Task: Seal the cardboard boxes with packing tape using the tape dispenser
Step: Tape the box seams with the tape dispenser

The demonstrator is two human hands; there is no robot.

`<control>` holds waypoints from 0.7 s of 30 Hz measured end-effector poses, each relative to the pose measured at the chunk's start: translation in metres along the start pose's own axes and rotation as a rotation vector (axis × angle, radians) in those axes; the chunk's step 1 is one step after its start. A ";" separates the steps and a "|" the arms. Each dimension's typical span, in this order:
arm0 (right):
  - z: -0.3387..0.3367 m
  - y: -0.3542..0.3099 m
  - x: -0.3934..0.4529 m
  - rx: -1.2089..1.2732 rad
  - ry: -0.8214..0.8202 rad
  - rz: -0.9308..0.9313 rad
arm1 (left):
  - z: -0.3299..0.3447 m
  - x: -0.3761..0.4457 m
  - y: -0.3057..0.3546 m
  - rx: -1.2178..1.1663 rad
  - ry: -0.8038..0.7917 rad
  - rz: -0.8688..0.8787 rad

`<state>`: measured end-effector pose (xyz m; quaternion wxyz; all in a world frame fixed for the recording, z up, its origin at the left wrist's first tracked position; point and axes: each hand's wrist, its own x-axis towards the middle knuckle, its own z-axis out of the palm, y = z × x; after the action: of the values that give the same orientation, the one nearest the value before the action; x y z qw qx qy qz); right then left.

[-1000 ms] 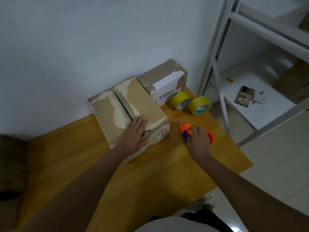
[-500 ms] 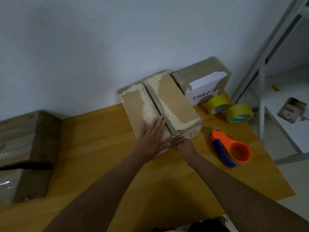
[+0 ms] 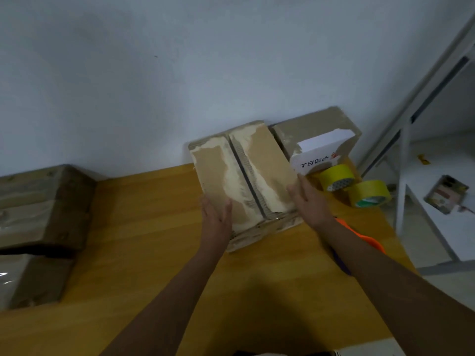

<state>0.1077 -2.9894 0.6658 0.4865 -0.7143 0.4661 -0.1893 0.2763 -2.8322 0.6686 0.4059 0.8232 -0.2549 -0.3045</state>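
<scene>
Flanking cardboard box [image 3: 246,181] | flaps closed, surface torn | seam seemingly untaped

Four boxes [image 3: 244,176], two tape rolls [image 3: 336,177]

Views: one only, a head-worn wide-angle camera; no second view shares the scene.
Position: above the near edge of the wooden table [image 3: 144,253], at the person's head.
Direction: forward and steeply down, toward the pale wall [image 3: 180,73] behind the table.
Nearness: close; both forearms enter from the bottom edge and reach to mid-frame.
Centre of frame: the cardboard box [image 3: 246,181] against the wall, with the left hand [image 3: 216,222] and right hand [image 3: 311,201] at its sides.
Left margin: stacked wrapped boxes [image 3: 38,227].
Right margin: white metal rack [image 3: 411,124] and floor.
Distortion: straight edges bow toward the frame's borders.
</scene>
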 end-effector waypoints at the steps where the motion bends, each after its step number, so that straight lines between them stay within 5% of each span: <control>1: 0.004 0.000 -0.002 -0.022 -0.020 -0.005 | 0.002 -0.003 0.000 0.004 0.006 0.004; 21: 0.031 0.006 -0.043 -0.378 -0.073 0.010 | -0.003 -0.015 -0.023 0.362 0.008 0.170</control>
<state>0.1060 -2.9372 0.6546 0.3611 -0.7969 0.4792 -0.0699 0.2718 -2.8082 0.6558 0.2765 0.8593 -0.3726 -0.2152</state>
